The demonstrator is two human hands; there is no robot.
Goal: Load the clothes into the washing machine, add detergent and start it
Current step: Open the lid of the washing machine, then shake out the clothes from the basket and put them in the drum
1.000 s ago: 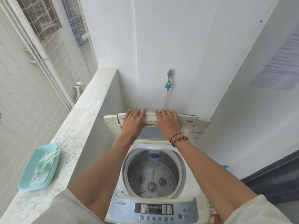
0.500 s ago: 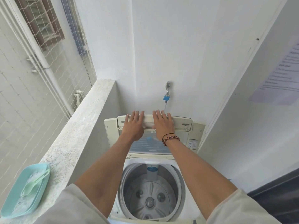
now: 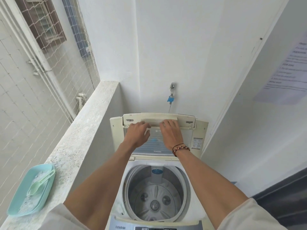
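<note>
The white top-loading washing machine (image 3: 116, 180) stands in front of me with its folding lid (image 3: 188, 138) raised against the back wall. Its drum (image 3: 155, 196) holds no clothes. My left hand (image 3: 137, 135) and my right hand (image 3: 170, 133) rest side by side on the lid just below its cream handle, fingers loosely bent and fingertips touching the handle's lower edge. A teal tray (image 3: 18, 208) with white detergent powder and a pale green scoop (image 3: 38, 185) sits on the stone ledge (image 3: 79, 130) to the left. No clothes are in view.
The control panel (image 3: 149, 227) shows at the bottom edge. A tap (image 3: 172, 92) with a blue hose fitting is on the wall behind the lid. Netting covers the opening at the left, and a paper notice (image 3: 287, 72) hangs on the right wall.
Both hands have slid down from the lid's top edge to just below its handle, and their fingers have bent. The lid now stands further back, and my view has tilted.
</note>
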